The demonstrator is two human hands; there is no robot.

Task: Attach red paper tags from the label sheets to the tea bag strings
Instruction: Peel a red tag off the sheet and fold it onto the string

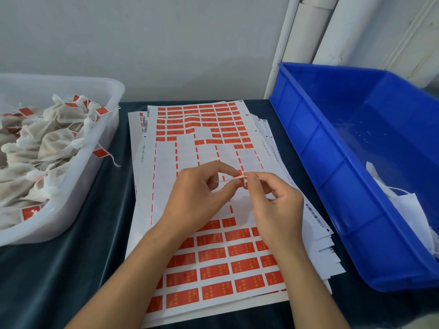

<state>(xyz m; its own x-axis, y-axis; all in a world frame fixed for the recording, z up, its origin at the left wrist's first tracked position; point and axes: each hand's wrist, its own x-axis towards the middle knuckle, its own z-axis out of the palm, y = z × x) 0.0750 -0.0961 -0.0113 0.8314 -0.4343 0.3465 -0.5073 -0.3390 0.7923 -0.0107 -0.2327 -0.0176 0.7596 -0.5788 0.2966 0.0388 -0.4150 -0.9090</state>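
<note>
A stack of white label sheets (166, 167) with rows of red tags lies in the middle of the dark table; the middle rows of the top sheet are peeled bare. Above it my left hand (202, 195) pinches a small red tag (240, 175) folded around a thin white string (234, 179). My right hand (278, 200) pinches the same string and tag from the right side. The tea bag belonging to the string is hidden behind my hands.
A clear plastic tub (104, 129) at the left holds several tea bags with red tags on their strings. A large blue bin (332, 143) at the right holds a few white bags in its near corner. White pipes stand behind it.
</note>
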